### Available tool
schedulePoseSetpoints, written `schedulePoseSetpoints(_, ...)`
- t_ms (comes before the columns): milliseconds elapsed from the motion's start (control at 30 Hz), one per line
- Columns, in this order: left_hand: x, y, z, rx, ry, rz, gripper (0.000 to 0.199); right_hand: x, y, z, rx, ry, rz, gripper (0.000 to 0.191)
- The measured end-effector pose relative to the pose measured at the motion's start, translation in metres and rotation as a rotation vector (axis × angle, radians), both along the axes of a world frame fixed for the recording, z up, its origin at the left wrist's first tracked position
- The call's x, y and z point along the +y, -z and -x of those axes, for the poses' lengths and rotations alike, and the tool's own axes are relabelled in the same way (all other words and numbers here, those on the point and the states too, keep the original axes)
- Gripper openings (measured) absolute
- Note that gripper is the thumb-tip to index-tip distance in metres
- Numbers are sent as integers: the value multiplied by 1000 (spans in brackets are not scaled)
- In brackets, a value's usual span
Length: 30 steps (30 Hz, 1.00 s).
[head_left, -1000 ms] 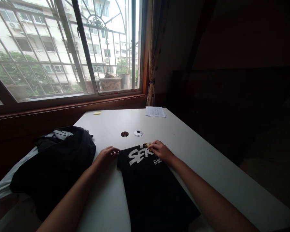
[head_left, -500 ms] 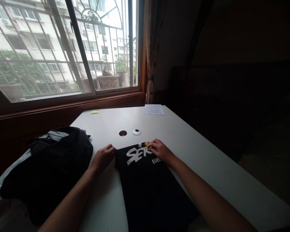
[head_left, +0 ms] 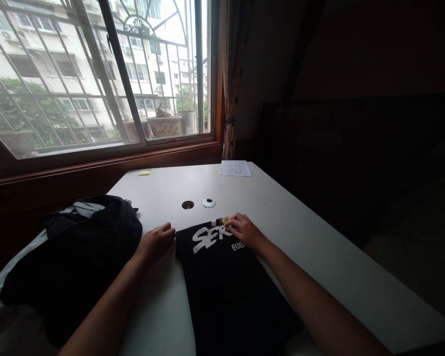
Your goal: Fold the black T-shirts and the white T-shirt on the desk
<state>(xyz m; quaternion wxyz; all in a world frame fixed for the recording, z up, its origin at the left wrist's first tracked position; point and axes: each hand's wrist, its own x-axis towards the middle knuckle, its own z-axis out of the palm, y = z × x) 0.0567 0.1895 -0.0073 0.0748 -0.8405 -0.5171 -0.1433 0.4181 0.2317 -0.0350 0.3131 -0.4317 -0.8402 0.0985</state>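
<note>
The black garment (head_left: 230, 291) lay spread on the near part of the surface (head_left: 159, 296). The right hand (head_left: 246, 231) pinched its far edge, thumb against fingers; the left hand (head_left: 156, 243) was curled at the far left corner, its grip hidden. Good handling likely meant light, even tension between both hands, keeping that edge straight and uncreased.

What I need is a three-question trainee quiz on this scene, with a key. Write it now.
1. Which hand is nearer the heap of dark cloth?
2. True or false: the right hand touches the papers.
3. Fill in: beside the white round cap on the table is a dark ____.

Key:
1. The left hand.
2. False; it is at the printed black garment.
3. hole
</note>
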Motion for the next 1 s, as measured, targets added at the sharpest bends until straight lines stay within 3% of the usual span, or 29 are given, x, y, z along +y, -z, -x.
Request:
schedulePoseSetpoints(233,2,3,11,-154,-53,-74,18,-2,-1,0,-3,9,5,20)
schedulePoseSetpoints(333,0,3,9,-197,50,-116,19,-3,-1,0,7,6,2,19)
schedulePoseSetpoints(500,1,5,0,-66,205,-142,16,-4,-3,0,11,9,5,20)
schedulePoseSetpoints(800,1,0,5,-6,149,-69,13,-7,-7,1,-12,25,29,19)
schedulePoseSetpoints(1000,2,7,-1,-147,86,61,11,-6,-5,1,-10,27,18,19)
